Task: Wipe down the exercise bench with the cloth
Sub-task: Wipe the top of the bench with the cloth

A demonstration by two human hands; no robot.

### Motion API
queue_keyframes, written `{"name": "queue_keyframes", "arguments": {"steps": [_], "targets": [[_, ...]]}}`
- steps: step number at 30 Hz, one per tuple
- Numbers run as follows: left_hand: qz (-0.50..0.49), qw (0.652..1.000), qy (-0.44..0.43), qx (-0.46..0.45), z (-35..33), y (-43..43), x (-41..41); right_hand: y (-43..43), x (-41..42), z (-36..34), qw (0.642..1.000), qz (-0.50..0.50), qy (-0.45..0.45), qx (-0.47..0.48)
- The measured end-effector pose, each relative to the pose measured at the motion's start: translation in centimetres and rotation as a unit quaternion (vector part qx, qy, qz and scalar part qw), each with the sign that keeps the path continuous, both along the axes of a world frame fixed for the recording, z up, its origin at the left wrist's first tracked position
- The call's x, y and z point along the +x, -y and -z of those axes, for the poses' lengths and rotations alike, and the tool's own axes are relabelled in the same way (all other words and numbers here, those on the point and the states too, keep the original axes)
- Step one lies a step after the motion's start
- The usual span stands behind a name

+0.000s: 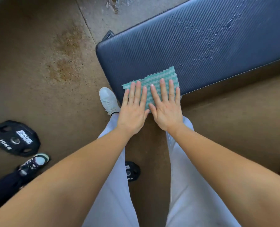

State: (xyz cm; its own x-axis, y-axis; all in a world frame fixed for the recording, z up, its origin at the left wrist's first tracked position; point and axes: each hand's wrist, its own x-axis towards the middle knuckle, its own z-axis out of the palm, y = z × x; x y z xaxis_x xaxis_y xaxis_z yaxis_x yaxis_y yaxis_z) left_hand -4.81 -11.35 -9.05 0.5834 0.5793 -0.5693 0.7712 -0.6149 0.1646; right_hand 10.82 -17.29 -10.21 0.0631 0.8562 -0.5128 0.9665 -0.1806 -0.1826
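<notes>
The exercise bench (185,38) has a dark blue, ribbed pad that runs from the middle to the upper right. Water droplets (216,43) streak its right part. A green-and-white wavy cloth (163,74) lies flat on the pad's near edge, close to the left end. My left hand (133,110) and my right hand (166,108) rest side by side on the cloth's near half, palms down and fingers straight. Neither hand curls around the cloth. The cloth's near edge is hidden under my hands.
The floor is brown with rusty stains at the left. A black 10 kg weight plate (15,138) lies at the lower left, and a smaller plate (131,171) lies between my legs. Another person's shoe (34,163) is beside the big plate. My white shoe (107,98) stands at the bench's end.
</notes>
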Motion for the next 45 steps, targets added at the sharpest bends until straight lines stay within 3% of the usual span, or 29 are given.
{"name": "queue_keyframes", "arguments": {"steps": [4, 11, 18, 22, 29, 34, 45], "targets": [[0.007, 1.0, -0.005, 0.002, -0.2, -0.5, 2.2, 0.1, 1.1, -0.1, 0.999, 0.036, -0.003, 0.0], [0.031, 0.997, 0.04, 0.049, 1.4, -10.1, 9.0, -8.1, 8.6, 0.5, 0.998, 0.053, 0.022, 0.037], [-0.043, 0.996, 0.016, 0.077, 1.8, -14.2, 16.7, -14.6, 16.9, 0.9, 0.997, -0.001, 0.017, 0.078], [-0.029, 0.997, -0.004, 0.074, 1.2, -12.2, 17.5, -12.3, 18.0, 0.7, 0.996, -0.006, 0.012, 0.085], [0.026, 0.999, -0.031, 0.008, -0.4, -3.2, 18.6, -1.5, 18.5, -0.4, 0.999, 0.031, 0.017, 0.016], [0.023, 0.999, -0.046, -0.008, -0.5, -2.4, 20.0, 0.0, 18.2, -0.7, 0.998, 0.059, 0.014, -0.01], [0.027, 0.999, 0.025, 0.04, 1.4, -15.5, 25.0, -13.9, 26.4, -0.9, 0.999, 0.015, 0.036, 0.006]]}}
